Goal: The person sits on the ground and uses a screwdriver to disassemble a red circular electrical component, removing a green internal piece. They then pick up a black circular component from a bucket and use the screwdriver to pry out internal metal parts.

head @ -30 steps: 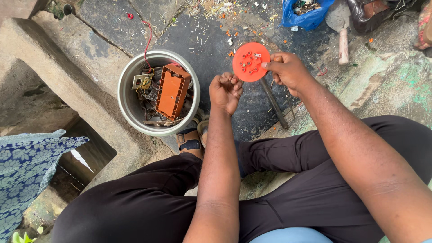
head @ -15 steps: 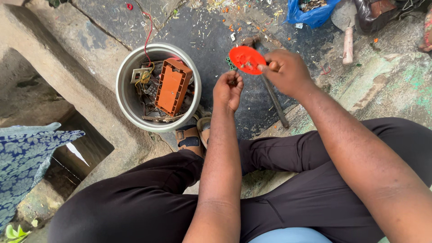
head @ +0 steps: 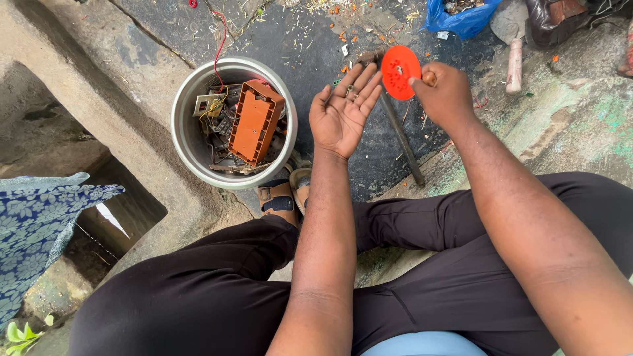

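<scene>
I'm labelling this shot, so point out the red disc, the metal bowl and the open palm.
red disc (head: 400, 71), head view, on its flat face.
metal bowl (head: 179, 125), head view, on its left rim.
left hand (head: 343, 113), head view, on the open palm.

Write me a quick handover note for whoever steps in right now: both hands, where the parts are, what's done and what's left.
Left hand: open, palm up, small metal bits on the fingers.
Right hand: pinching the red plastic disc at its edge, above the dark ground.
Metal bowl to the left holds an orange plastic casing and wired scrap.
Metal rod lies on the ground below the disc.
Done: disc out of the bowl, in hand. Left: bowl contents unsorted.
</scene>
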